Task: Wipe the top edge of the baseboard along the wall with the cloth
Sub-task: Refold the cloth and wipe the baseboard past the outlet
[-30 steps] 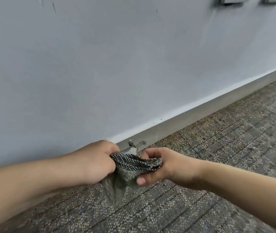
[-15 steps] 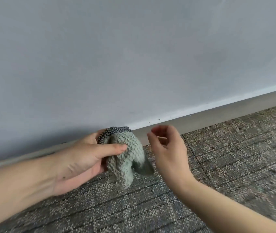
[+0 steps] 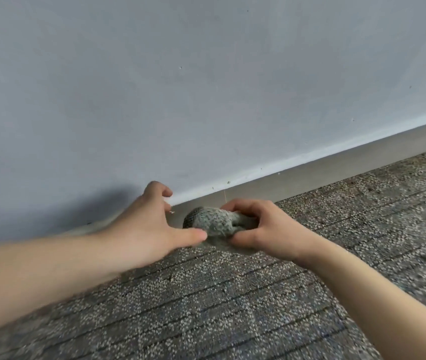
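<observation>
Head view
- Left hand (image 3: pixel 149 227): open and loosely spread, palm down, low over the floor at the foot of the wall. The thumb reaches right to the cloth, and whether it touches cannot be told. The forefinger bends close to the wall.
- Right hand (image 3: pixel 263 229): curled round the cloth, thumb below and fingers over the top, gripping it in a bunch.
- Cloth (image 3: pixel 211 220): a grey-green knitted wad with a darker checked patch at its left end. It is held between the two hands, just in front of the baseboard and low over the carpet. Contact with the baseboard cannot be made out.
- Baseboard (image 3: pixel 336 167): a plain grey strip at the foot of the wall, rising to the right across the picture, its top edge a pale line.
- Specks (image 3: pixel 228 182): a few dark and light bits lie along that top edge, right of the hands.
- Wall (image 3: pixel 206 87): flat pale grey-blue paint with a few small marks.
- Shadow (image 3: pixel 82 206): a dark patch on the wall above the left forearm.
- Carpet (image 3: pixel 232 307): speckled grey-brown floor covering with thin dark lines running across it.
</observation>
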